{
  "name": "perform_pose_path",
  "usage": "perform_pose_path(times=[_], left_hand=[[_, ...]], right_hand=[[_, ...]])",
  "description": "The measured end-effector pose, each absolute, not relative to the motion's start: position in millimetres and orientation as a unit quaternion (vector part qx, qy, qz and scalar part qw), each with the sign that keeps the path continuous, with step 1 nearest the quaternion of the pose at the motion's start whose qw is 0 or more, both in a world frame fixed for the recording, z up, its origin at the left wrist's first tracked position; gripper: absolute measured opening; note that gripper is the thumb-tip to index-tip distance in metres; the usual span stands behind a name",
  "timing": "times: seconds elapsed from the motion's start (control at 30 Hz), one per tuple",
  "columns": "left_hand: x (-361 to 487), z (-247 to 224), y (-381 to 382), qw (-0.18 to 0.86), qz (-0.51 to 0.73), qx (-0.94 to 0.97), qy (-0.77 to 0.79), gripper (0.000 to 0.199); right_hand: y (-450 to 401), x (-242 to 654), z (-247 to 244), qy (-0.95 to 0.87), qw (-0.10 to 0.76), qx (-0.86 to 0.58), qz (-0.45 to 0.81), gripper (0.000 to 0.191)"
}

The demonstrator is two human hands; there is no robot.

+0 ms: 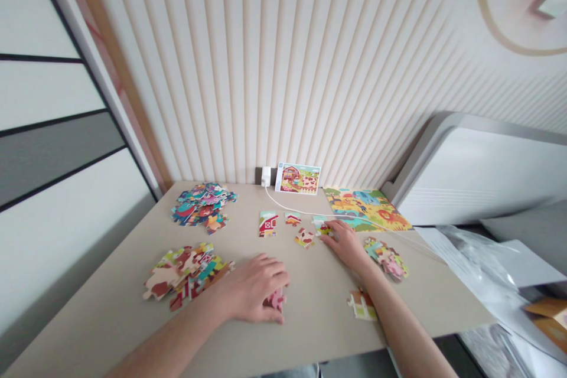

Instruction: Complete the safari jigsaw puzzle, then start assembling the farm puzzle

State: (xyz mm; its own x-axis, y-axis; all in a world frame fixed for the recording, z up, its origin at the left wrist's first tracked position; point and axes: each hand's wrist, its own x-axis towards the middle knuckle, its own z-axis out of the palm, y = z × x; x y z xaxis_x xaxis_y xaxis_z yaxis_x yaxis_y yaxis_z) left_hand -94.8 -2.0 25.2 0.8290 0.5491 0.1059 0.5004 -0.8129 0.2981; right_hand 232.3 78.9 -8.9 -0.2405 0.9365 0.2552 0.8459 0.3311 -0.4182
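My left hand [257,288] rests near the table's front, its fingers and thumb bent around a pink puzzle piece [276,299] that they partly cover. Farther back, the fingers of my right hand [343,243] are closed on a green and light-blue puzzle piece [319,223]. Left of that lie a cow-patterned piece [305,238], a small red-roofed piece [292,219] and a red barn piece [268,224], all apart. A piece with a white fence [363,305] sits beside my right forearm.
Mixed farm pieces [186,271] are heaped left of my left hand, with a blue heap [204,204] behind. A smaller pile [387,258] lies right. A farm picture card [298,178] leans on the wall. A white cable [305,212] crosses toward an animal picture sheet [367,208].
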Motion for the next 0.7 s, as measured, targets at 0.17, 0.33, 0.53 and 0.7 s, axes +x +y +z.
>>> perform_pose_path(times=[0.17, 0.33, 0.53, 0.7], left_hand=[[-95, 24, -1, 0.128, 0.094, 0.946, 0.283, 0.052], [-97, 28, -2, 0.137, 0.092, 0.947, 0.276, 0.050], [-104, 23, 3, 0.149, 0.109, 0.944, 0.273, 0.058], [-118, 17, 16, 0.089, 0.130, 0.929, 0.336, 0.033]], right_hand=[[73, 227, -8, -0.783, 0.187, -0.591, 0.051, 0.037], [69, 223, -8, -0.787, 0.202, -0.581, 0.036, 0.036], [61, 258, 5, -0.673, 0.359, -0.646, 0.014, 0.041], [19, 298, 4, -0.667, 0.308, -0.678, 0.033, 0.039]])
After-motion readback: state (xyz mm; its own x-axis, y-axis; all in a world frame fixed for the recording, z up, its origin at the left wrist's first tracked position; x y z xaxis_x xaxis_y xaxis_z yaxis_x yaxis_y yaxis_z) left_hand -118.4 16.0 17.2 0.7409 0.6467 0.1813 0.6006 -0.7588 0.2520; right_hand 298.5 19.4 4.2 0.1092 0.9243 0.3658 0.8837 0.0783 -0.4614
